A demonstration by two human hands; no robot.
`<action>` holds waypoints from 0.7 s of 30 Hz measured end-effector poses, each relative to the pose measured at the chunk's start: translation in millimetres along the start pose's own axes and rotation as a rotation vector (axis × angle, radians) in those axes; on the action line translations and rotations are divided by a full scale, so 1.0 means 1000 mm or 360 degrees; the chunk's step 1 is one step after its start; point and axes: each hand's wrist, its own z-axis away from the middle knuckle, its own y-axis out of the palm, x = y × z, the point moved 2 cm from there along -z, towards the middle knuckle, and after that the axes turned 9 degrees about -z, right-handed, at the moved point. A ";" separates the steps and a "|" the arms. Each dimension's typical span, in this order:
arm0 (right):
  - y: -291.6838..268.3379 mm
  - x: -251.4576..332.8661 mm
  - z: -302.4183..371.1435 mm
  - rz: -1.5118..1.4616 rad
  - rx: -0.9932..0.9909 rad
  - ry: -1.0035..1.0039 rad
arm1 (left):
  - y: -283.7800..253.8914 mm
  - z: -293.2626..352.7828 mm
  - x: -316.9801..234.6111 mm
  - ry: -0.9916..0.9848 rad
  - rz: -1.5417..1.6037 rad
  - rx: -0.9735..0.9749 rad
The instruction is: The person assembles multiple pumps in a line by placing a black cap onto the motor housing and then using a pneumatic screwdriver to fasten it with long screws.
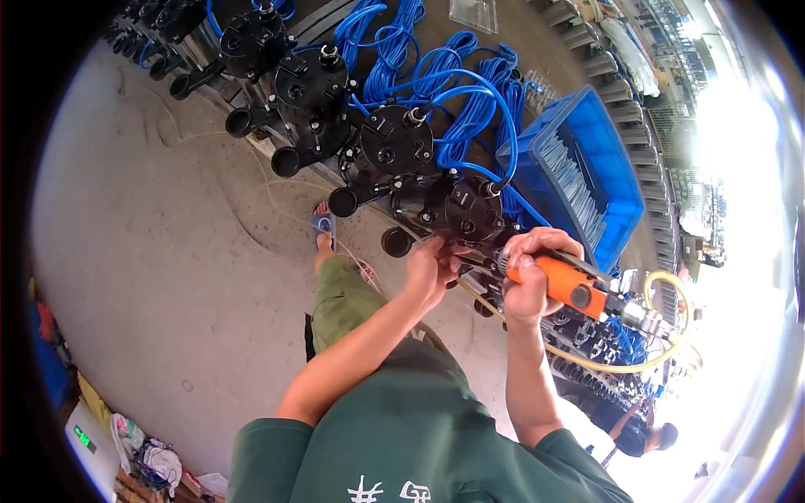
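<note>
One orange power tool [573, 287] lies right of the left hand [428, 275], its long axis slanting down rightward, front end pointing left toward the nearest black pump [459, 210], one yellow hose [616, 367] at its rear. The right hand [527, 293] grips its front; the left's fingers bend beside the pump, their hold unclear. At least four pumps stand in line; one blue crate [616, 147] sits beyond.

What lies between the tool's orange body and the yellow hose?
Metal fittings sit between the orange body and the yellow hose; the head view shows them.
</note>
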 end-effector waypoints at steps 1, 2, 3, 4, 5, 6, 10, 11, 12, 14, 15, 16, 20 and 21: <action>-0.002 -0.005 0.002 -0.0035 -0.0001 0.0041 | -0.003 0.002 -0.003 0.0109 -0.0372 0.0021; -0.001 -0.005 0.002 -0.0021 0.0039 0.0069 | -0.006 0.005 -0.007 0.0218 -0.0744 0.0039; 0.000 -0.005 0.001 -0.0008 0.0081 0.0097 | -0.010 0.008 -0.009 0.0328 -0.1115 0.0054; 0.003 -0.004 0.000 -0.0007 0.0117 0.0121 | -0.016 0.012 -0.011 0.1005 -0.1881 0.0005; 0.001 -0.003 -0.001 0.0067 0.0157 0.0140 | -0.014 0.023 -0.019 0.1237 -0.2355 0.0042; 0.001 -0.003 -0.002 0.0067 0.0125 0.0154 | -0.013 0.034 -0.028 0.1470 -0.2829 0.0080; -0.004 -0.007 0.001 0.0023 0.0119 0.0162 | -0.008 0.068 -0.050 0.1743 -0.3502 0.0075; -0.006 -0.008 0.002 0.0015 0.0125 0.0164 | -0.010 0.073 -0.056 0.1747 -0.3548 0.0106; -0.007 -0.008 0.002 0.0007 0.0129 0.0165 | -0.013 0.077 -0.058 0.1579 -0.3535 0.0077; -0.003 -0.008 0.002 0.0027 0.0130 0.0156 | -0.025 0.072 -0.060 0.1405 -0.3279 -0.0205; -0.002 -0.007 0.000 0.0024 0.0118 0.0150 | -0.031 0.067 -0.060 0.1319 -0.3145 -0.0333; -0.001 -0.008 0.000 0.0022 0.0115 0.0148 | -0.030 0.059 -0.058 0.1333 -0.2914 -0.0359; 0.010 0.002 -0.003 0.0121 0.0086 0.0213 | -0.009 0.038 -0.056 0.2115 -0.2640 -0.0656; 0.019 0.009 -0.005 0.0004 0.0081 0.0215 | -0.006 0.028 -0.056 0.2202 -0.2506 -0.0659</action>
